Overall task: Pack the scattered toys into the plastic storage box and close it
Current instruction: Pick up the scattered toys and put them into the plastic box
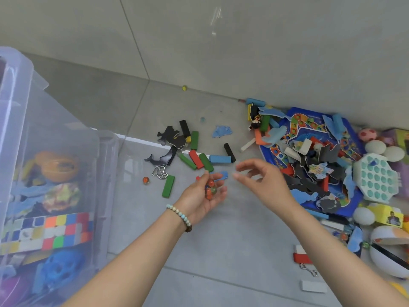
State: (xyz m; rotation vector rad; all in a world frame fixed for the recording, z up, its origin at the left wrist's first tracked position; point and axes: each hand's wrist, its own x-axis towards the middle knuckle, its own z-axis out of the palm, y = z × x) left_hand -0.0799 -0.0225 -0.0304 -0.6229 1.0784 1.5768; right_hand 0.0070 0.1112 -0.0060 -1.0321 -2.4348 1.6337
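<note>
My left hand [204,193] is cupped palm-up over the floor and holds several glass marbles [210,189]. My right hand [261,176] hovers just right of it, fingers spread, nothing in it. The clear plastic storage box [66,138] stands open at the left with cubes, a blue skull and an orange ball inside. Coloured wooden blocks [197,159] and dark animal cut-outs [171,138] lie scattered beyond my hands. One orange marble [145,180] rests on the floor near a metal ring puzzle [159,172].
A big heap at the right holds a blue game board [309,138], a mint pop-it toy [376,177], white balls [375,147] and foam pieces. A red-white block [300,254] and a white block [313,285] lie by my right forearm. A wall runs behind.
</note>
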